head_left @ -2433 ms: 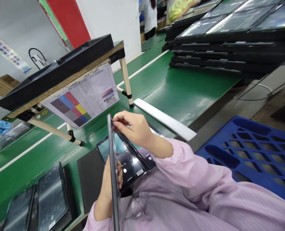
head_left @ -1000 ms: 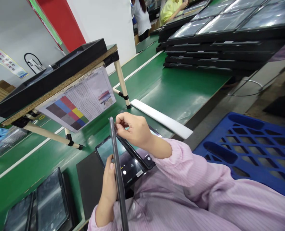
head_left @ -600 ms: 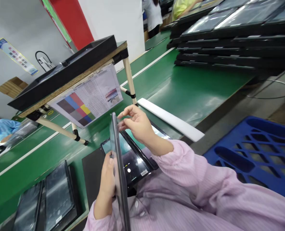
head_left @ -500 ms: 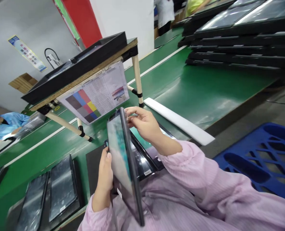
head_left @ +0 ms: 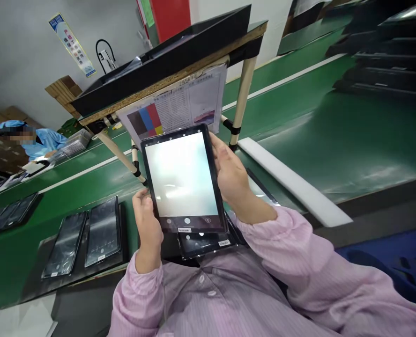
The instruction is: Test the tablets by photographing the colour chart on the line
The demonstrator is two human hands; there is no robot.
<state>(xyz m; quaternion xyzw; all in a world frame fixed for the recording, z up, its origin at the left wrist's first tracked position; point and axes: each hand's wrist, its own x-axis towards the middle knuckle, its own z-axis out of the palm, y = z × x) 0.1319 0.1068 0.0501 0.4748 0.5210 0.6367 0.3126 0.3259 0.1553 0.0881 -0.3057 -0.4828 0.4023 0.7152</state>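
Between my two hands a black-framed tablet (head_left: 183,178) is held up, its lit screen facing me with a pale camera view and a round shutter button. My left hand (head_left: 146,224) grips its left edge, and my right hand (head_left: 229,171) is closed around the upper right edge. Part of the right fingers is hidden behind it. Below the held tablet lies another dark tablet (head_left: 210,243) with a white label, mostly covered. One more tablet (head_left: 260,187) shows partly behind my right wrist.
Two dark tablets, a left one (head_left: 65,243) and a right one (head_left: 103,229), lie on a mat at left. A raised shelf (head_left: 173,75) carries a black tray and a hanging chart (head_left: 180,105). A white strip (head_left: 292,180) lies on the green bench; stacked trays (head_left: 390,70) stand right. A co-worker (head_left: 35,140) sits far left.
The tablet has turned from nearly edge-on to facing me. My right hand has moved from its top corner to its right edge. The camera view has shifted.
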